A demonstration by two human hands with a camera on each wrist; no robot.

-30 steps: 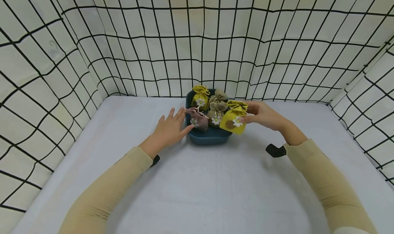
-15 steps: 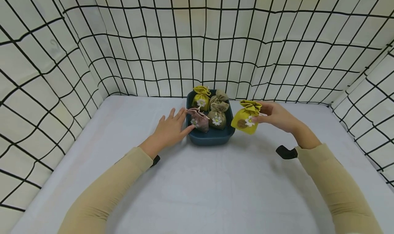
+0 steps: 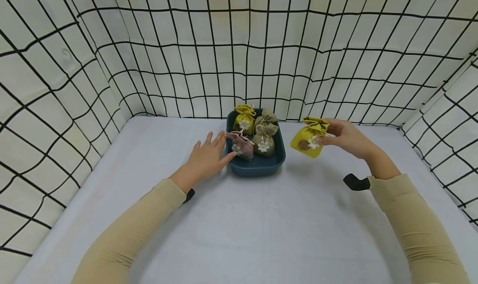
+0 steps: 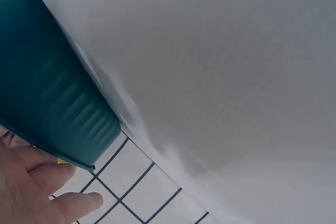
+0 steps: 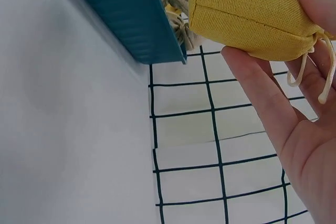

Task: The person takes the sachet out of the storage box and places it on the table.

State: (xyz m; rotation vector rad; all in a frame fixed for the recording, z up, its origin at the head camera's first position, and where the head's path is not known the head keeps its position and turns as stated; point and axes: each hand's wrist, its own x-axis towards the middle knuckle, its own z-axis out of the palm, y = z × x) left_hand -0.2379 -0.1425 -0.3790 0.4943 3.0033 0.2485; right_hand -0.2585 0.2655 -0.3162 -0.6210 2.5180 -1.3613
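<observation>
My right hand (image 3: 349, 137) pinches a yellow drawstring pouch (image 3: 308, 139) with a white flower, held above the table to the right of a blue plastic bin (image 3: 257, 168). In the right wrist view the thumb and fingers grip the pouch (image 5: 249, 17) from both sides. My left hand (image 3: 206, 157) rests at the bin's left rim, fingers spread, the thumb by a pinkish pouch (image 3: 244, 148). Inside the bin there are also another yellow pouch (image 3: 244, 122) and two greenish-brown pouches, the front one (image 3: 264, 145) partly covering the rear one (image 3: 266, 116).
A white cloth-covered table (image 3: 239, 226) lies under the bin. Black wire grid panels (image 3: 257, 47) with white behind them rise at the back and both sides, the back one close behind the bin. Dark wrist mounts (image 3: 356, 182) hang below the sleeves.
The right hand has carried the yellow pouch rightward from over the bin's right edge, slightly upward in the view, and the pouch has tilted. The left hand stays at the rim.
</observation>
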